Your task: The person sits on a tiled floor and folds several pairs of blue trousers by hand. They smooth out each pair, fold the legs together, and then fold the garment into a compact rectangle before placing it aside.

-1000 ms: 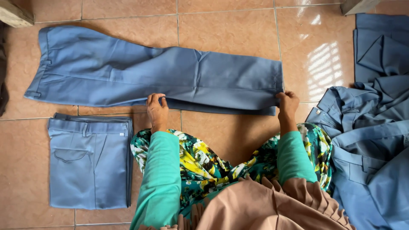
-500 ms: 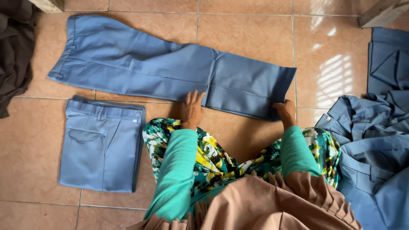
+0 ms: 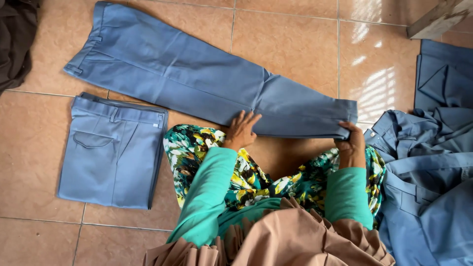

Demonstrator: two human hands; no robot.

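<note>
While the person sat on the tiled floor (image 3: 295, 59), a dark garment (image 3: 17, 44) lay bunched at far left. Beside it lay folded blue trousers (image 3: 111, 152), squared and flat. Above these, a second pair of blue trousers (image 3: 197, 79) stretched out lengthwise, waistband left, hems right. Left hand (image 3: 240, 132) lay open, fingers spread, pressing the near edge at mid-leg. Right hand (image 3: 351, 145) was closed around the hem end, lifting it slightly. At far right sat a rumpled pile of blue clothing (image 3: 428, 162); a wooden piece (image 3: 436, 19) showed at the top corner.
</note>
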